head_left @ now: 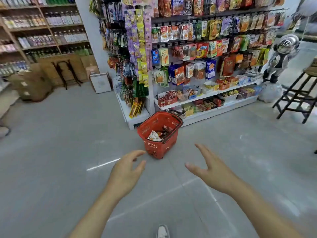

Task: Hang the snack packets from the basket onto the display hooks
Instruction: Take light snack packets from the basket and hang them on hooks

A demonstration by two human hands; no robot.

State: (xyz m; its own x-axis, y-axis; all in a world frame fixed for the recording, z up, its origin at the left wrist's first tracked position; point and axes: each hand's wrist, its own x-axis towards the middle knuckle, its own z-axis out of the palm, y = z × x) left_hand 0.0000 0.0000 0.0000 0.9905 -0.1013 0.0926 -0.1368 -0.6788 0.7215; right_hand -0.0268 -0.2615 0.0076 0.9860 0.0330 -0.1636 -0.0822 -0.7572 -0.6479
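Red plastic shopping basket stood on the grey floor at the foot of the display hooks, with a few snack packets inside. Both hands hovered empty near it: the left hand at its 7 o'clock, fingers loosely curved; the right hand at its 5 o'clock, fingers spread straight. Packet printing was too blurred to read.
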